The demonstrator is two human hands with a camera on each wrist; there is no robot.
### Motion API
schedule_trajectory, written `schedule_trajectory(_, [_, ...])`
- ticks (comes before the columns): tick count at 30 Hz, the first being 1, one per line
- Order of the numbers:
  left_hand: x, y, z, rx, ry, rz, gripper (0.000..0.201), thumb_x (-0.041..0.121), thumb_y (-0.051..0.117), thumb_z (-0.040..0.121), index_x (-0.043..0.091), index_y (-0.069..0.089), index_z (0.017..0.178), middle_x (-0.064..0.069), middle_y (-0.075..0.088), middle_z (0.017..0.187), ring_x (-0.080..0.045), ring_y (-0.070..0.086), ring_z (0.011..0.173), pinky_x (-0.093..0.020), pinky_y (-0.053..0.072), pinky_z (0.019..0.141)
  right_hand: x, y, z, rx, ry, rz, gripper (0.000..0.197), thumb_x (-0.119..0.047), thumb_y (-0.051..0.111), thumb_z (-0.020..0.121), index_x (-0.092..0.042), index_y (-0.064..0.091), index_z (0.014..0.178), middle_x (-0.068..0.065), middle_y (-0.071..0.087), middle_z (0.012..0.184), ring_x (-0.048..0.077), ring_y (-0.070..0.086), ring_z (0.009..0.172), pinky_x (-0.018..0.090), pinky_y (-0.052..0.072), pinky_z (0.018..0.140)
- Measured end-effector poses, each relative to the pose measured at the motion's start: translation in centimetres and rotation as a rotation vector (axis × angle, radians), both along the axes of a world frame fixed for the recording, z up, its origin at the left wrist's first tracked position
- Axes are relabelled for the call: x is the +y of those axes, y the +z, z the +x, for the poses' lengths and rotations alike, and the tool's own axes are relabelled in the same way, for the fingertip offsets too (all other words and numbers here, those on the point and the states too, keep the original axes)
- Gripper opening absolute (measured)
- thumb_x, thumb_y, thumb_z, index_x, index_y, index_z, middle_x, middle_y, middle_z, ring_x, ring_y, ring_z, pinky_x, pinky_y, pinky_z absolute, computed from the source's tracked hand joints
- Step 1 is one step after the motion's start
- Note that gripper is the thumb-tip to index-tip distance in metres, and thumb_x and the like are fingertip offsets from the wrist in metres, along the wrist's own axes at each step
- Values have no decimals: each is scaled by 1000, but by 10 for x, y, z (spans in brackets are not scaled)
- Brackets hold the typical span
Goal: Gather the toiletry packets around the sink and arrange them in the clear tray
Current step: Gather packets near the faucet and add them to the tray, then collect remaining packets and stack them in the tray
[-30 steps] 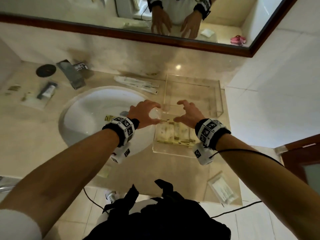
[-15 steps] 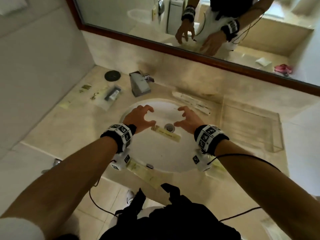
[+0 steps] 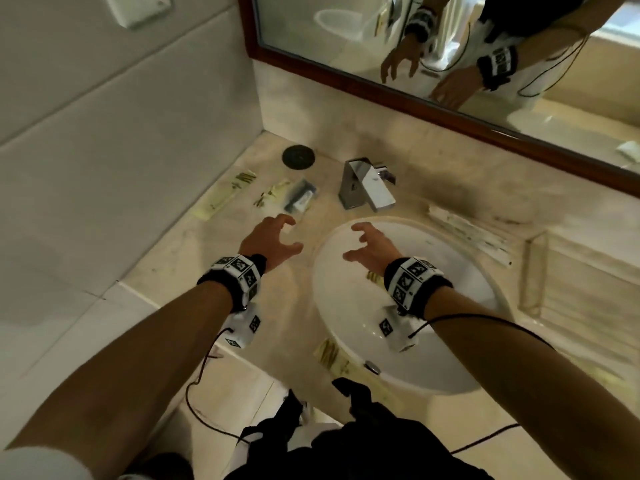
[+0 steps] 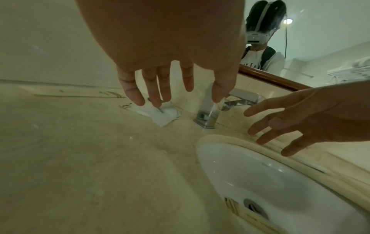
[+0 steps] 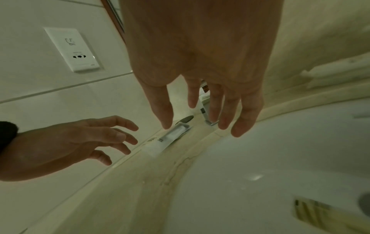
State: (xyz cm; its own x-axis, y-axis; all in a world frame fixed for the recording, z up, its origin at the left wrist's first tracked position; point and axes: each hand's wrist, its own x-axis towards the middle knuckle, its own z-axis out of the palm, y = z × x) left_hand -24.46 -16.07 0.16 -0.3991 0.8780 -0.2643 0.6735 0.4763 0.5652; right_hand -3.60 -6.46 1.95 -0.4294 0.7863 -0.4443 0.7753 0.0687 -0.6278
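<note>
While lying flat on the beige marble counter (image 3: 180,306) left of the chrome square faucet (image 3: 363,188), clear rectangular toiletry packet with a dark razor-like item (image 3: 300,200), perhaps a shaving kit. Beside it, further from the faucet, two pale yellow printed packets (image 3: 273,194). Just short of the faucet, left hand (image 3: 270,242) and right hand (image 3: 372,245), both empty, fingers spread and loosely bent. Right of the faucet, clear acrylic tray (image 3: 533,271).

Dim greenish light; ceiling lamp (image 4: 288,21) reflected in mirror; motion blur; wide-angle edge distortion.
</note>
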Motion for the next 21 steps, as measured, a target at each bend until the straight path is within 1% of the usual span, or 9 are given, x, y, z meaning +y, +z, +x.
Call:
schedule_trajectory(4, [7,-8,-36,-28,53,-8,59,44,71,78,31,46,130,-7,49,133,-26,53,117,-43,46,98,4,-7,-41,24,-12,-32,62,-24,71,84,-24,41,138,10,49,135,23,52,117,31,40,92])
schedule_trajectory(7, [17,-12,-55,-28,74,-20,62,42,72,78,29,45,132,-9,48,133,-28,53,117,-42,46,97,9,-13,-63,16,-11,-48,61,-23,71,84,-24,42,138,9,50,134,25,51,119,28,38,89])
schedule_trajectory(11, [34,-20,-69,-66,121,-48,65,40,70,80,25,42,136,-10,51,133,-29,55,116,-40,45,97,17,-22,-82,10,-17,-67,61,-23,71,83,-23,42,137,10,51,131,27,51,116,31,41,91])
schedule_trajectory(14, [48,-24,-75,-105,151,-81,62,39,67,84,21,42,138,-9,56,131,-28,56,116,-37,45,96,27,-27,-92,19,-27,-90,61,-21,71,82,-21,42,136,11,51,129,24,51,110,29,40,88])
schedule_trajectory(17, [61,-27,-78,-92,146,-117,52,40,64,87,18,48,132,-10,61,126,-29,58,114,-36,46,95,39,-32,-99,33,-51,-115,59,-18,72,82,-20,44,134,8,50,125,18,48,103,27,38,83])
schedule_trajectory(21, [76,-29,-81,-69,140,-156,43,43,61,89,15,60,122,-9,65,121,-31,60,111,-37,48,94,50,-39,-109,60,-92,-175,58,-17,72,81,-20,46,132,3,50,114,21,53,102,29,42,81])
